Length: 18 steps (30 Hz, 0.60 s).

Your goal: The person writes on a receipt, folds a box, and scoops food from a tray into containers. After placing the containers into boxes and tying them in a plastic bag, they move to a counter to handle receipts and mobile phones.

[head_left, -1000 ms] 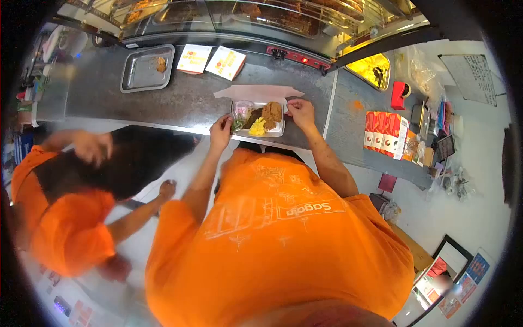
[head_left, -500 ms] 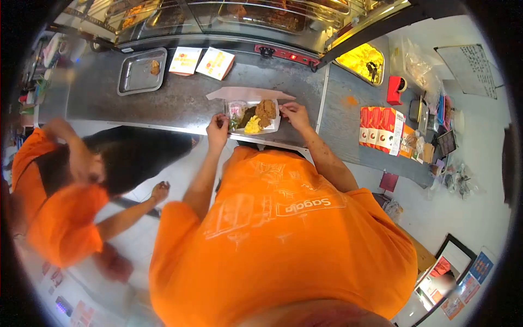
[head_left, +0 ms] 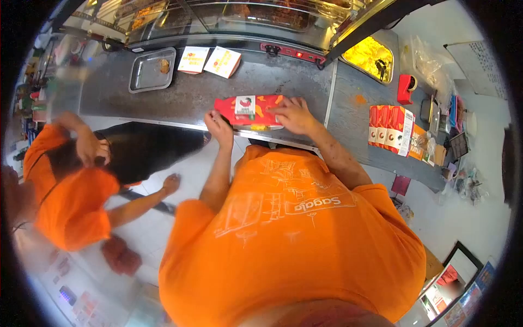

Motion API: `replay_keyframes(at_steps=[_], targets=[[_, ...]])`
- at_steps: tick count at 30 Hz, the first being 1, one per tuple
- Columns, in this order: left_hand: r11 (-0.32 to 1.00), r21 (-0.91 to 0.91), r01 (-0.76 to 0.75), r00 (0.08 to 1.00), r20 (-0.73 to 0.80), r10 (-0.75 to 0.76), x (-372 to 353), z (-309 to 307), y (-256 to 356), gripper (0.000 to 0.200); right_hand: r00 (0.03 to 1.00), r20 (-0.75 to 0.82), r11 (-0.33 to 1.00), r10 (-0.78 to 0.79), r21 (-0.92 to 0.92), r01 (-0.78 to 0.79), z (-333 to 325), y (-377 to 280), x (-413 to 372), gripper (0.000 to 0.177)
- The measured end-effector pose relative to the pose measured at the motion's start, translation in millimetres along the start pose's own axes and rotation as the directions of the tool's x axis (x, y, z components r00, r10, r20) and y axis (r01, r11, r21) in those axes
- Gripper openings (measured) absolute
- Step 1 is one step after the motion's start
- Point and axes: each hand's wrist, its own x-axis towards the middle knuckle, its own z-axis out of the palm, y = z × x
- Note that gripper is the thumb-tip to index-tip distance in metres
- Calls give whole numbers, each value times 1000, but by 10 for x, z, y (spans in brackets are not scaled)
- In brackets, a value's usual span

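Red meal box (head_left: 248, 110), judged light, crushable and best lifted by both ends, is pinched at one end by the left hand (head_left: 218, 123) and pressed by the flattened right hand (head_left: 292, 115).

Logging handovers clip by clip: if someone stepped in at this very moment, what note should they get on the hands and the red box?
Left hand: at the left end of the red box, fingers curled at its corner; grip unclear.
Right hand: flat on the lid, open.
Box: on the grey counter, near its front edge.
Done: lid is down, contents hidden.
Left: whether the lid is latched cannot be seen; the box has not been lifted.
Nearby: stack of red boxes to the right.
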Motion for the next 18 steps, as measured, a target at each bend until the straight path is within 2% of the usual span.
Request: replay_keyframes(at_steps=[1, 2, 3, 4, 5, 6, 7, 8, 9, 10, 11, 12, 13, 14, 15, 17, 18], targets=[[982, -166, 89, 980, -164, -116, 23, -30, 47, 22, 999, -33, 996, -6, -85, 4, 74, -83, -81, 36], [986, -145, 82, 980, -169, -106, 41, -99, 84, 29, 991, -116, 984, -68, -170, 48, 124, -152, -200, 35], [986, -143, 80, 981, -167, -103, 99, -137, 163, 29, 991, -118, 985, -67, -168, 46, 170, -204, -259, 35], [997, 24, -74, 997, 11, 74, 147, -172, 250, 37, 976, -201, 984, -90, -170, 56, 233, -234, -307, 36], [955, 158, -252, 953, 210, 216, 168, -177, 298, 45, 953, -281, 982, -115, -174, 67, 292, -244, -325, 36], [842, 436, -318, 922, 350, 167, 70, -70, 208, 58, 952, -283, 983, -116, -173, 68, 375, -274, -297, 36], [841, 436, -321, 921, 350, 170, -94, 52, 36, 58, 865, -491, 989, 108, 145, -41, 487, -317, -251, 37], [825, 454, -336, 921, 341, 188, -270, 182, -163, 60, 715, -594, 884, 369, 461, -73, 575, -333, -217, 38], [808, 470, -355, 919, 332, 211, -334, 250, -255, 62, 708, -600, 884, 372, 461, -73, 623, -307, -182, 38], [808, 462, -366, 915, 338, 222, -256, 183, -68, 62, 716, -488, 811, 499, 555, -187, 648, -269, -136, 38], [954, 298, -17, 874, 468, -131, -192, 92, 114, 60, 702, -361, 715, 614, 631, -302, 675, -224, -108, 40], [906, 194, 376, 659, 631, -409, -155, 22, 251, 58, 690, -365, 710, 625, 634, -307, 692, -219, -92, 40], [908, 195, 370, 652, 642, -403, -175, 16, 217, 58, 709, -285, 679, 645, 640, -360, 722, -227, -81, 41], [937, 78, 341, 707, 635, -310, -184, 11, 156, 55, 725, -204, 650, 658, 640, -410, 735, -219, -63, 43], [953, -41, 301, 760, 614, -214, -157, 3, 117, 52, 718, -210, 647, 664, 643, -410, 782, -124, -33, 43], [955, 5, 297, 718, 658, -226, -64, -82, 149, 48, 767, -241, 637, 595, 723, -267, 948, 145, -6, 44], [908, -142, 395, 745, 627, -226, -72, -76, 81, 47, 767, -245, 602, 592, 767, -220, 812, 138, -20, 41]])
